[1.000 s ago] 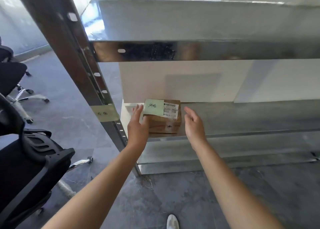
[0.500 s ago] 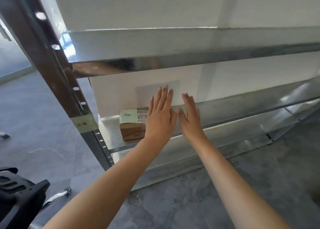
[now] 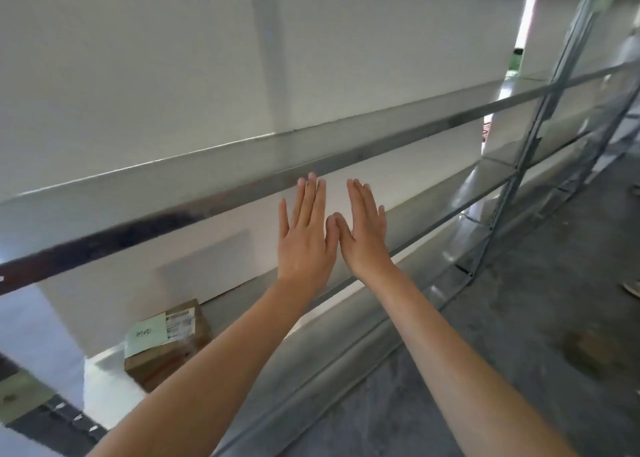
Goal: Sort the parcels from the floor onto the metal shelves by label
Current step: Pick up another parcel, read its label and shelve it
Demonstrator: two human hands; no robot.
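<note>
Both hands are raised flat mid-frame with fingers spread, holding nothing: left hand (image 3: 306,240), right hand (image 3: 363,236), thumbs touching. The parcel (image 3: 169,344) sits on the lower shelf (image 3: 242,304), lower left.

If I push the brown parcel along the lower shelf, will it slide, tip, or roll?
The cardboard parcel probably slides: it lies flat and low on the smooth metal shelf. It seems stiff and boxy, so rolling or tipping looks unlikely. Its weight cannot be judged.

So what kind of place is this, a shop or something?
Probably a storeroom or small warehouse, not a shop. Long bare metal shelves run along a plain white wall, the floor is grey concrete, and a cardboard parcel with a shipping label sits on the bottom shelf.
</note>
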